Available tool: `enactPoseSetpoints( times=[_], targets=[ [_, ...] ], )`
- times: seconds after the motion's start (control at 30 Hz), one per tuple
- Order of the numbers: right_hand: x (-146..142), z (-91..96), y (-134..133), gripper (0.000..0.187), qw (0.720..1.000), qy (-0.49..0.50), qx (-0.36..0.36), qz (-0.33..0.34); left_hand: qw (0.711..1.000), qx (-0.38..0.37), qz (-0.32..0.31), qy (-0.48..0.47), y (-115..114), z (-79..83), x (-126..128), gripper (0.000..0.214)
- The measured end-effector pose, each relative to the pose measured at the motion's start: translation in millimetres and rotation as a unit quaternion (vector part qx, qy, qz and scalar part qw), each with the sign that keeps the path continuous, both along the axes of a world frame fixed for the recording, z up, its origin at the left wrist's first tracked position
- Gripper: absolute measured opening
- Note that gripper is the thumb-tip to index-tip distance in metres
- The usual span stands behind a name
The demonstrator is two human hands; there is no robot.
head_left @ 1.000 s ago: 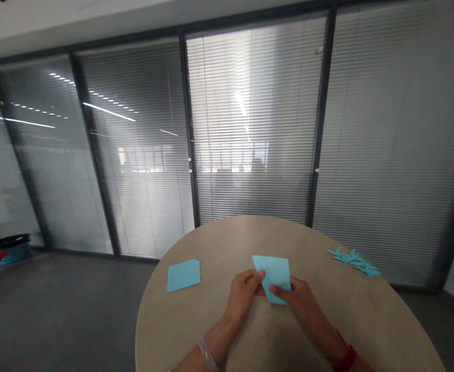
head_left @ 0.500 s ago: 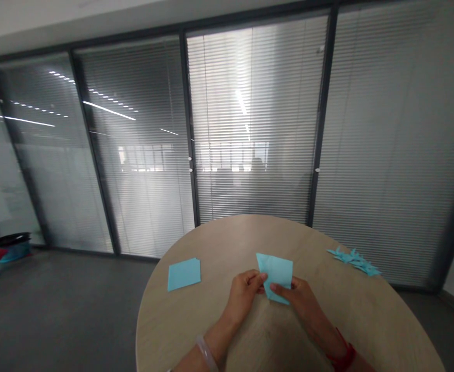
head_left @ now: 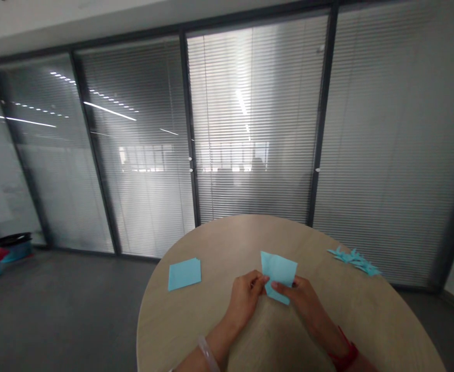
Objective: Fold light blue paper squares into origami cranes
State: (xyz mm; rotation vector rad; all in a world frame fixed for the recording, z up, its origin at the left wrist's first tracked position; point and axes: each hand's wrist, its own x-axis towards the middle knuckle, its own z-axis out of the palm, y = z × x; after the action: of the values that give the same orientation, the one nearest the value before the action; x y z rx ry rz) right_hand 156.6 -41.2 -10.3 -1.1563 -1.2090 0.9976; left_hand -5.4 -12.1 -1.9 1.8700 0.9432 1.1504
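A light-blue sheet of paper (head_left: 279,268) is held up over the table in front of me, slightly tilted and creased. My left hand (head_left: 248,292) pinches its left edge between thumb and fingers. On the lower right side, my right hand (head_left: 298,295) grips the same sheet, thumb on the front face and fingers behind it. A stack of blue paper sheets (head_left: 185,274) lies flat to the left of my hands. Over to the right is a small pile of folded blue paper pieces (head_left: 354,260) with pointed ends.
The round wooden table (head_left: 246,232) has its curved far edge close to a glass partition with blinds (head_left: 253,129). Black-rimmed and red-topped blue bins (head_left: 17,248) stand on the grey floor at the far left.
The held sheet has shifted slightly to the right and turned a little in my fingers. Both hands keep their grip; the stack and the pile stay put.
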Motion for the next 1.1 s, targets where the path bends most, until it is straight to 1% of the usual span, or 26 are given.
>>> enactPoseSetpoints(
  times=[0.17,0.23,0.3,0.47,0.6,0.67,0.83,0.93,1.1],
  targets=[
    [2.0,-1.5,-0.2,0.045,0.999,-0.014,0.012,-0.031,0.997,-0.024,-0.077,-0.019,-2.4,-3.8,4.3,0.039],
    [2.9,-2.6,0.7,0.043,0.999,-0.014,0.018,-0.034,0.996,-0.022,-0.090,-0.009,-3.4,-5.3,6.3,0.040],
    [3.0,-3.1,1.0,0.042,0.999,-0.011,0.013,-0.035,0.997,-0.011,-0.081,0.007,-3.7,-6.4,7.5,0.040],
    [-0.5,-1.7,-1.0,0.039,1.000,0.009,0.000,-0.030,0.998,0.039,-0.019,0.036,-2.2,-8.2,7.9,0.037],
    [-3.0,0.0,-2.9,0.039,0.999,0.010,0.001,-0.034,0.997,0.053,0.011,0.049,-2.6,-8.2,8.0,0.035],
    [-3.2,0.8,-3.4,0.038,0.999,0.007,0.002,-0.038,0.998,0.051,0.011,0.046,-3.7,-7.3,7.8,0.035],
    [-0.9,-0.2,-2.6,0.042,0.999,0.001,0.010,-0.046,0.999,0.028,-0.025,0.032,-5.2,-5.7,6.3,0.039],
    [0.2,-1.8,-2.3,0.044,0.999,0.020,0.008,-0.043,0.999,0.021,-0.016,0.045,-4.6,-4.7,6.0,0.041],
    [-1.2,1.1,-5.4,0.047,0.999,0.039,0.010,-0.033,0.997,0.037,0.002,0.061,-5.1,-1.5,6.9,0.041]
  ],
)
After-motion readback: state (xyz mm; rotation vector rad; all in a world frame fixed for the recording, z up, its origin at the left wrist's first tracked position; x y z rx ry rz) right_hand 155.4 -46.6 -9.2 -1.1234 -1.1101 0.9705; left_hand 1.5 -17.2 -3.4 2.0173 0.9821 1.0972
